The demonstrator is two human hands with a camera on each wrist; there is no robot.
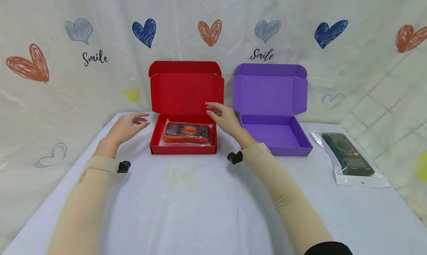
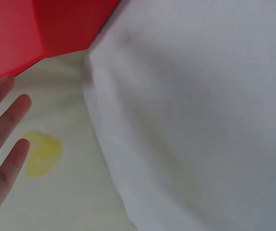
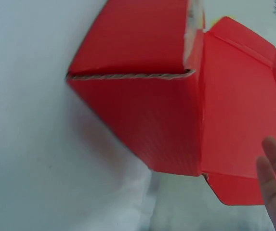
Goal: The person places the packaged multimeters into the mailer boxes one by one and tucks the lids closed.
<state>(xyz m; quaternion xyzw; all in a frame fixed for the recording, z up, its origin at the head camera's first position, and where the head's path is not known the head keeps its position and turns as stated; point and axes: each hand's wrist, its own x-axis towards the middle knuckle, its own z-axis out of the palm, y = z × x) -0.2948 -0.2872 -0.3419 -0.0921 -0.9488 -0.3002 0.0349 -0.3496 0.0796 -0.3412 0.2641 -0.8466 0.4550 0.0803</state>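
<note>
A red cardboard box stands on the table with its lid raised. Inside it lies an orange multimeter in clear plastic wrapping, its dial facing up. To the left of the box, my left hand hovers with fingers relaxed and holds nothing. My right hand is raised at the box's right side, its fingertips overlapping the lid's right edge in the head view. In the right wrist view, its spread fingers show in front of the red lid. The left wrist view shows the left fingers extended and bare.
An open purple box stands right of the red one. Farther right, a dark green multimeter lies in a clear plastic bag. A white cloth covers the table, and a heart-patterned curtain hangs behind.
</note>
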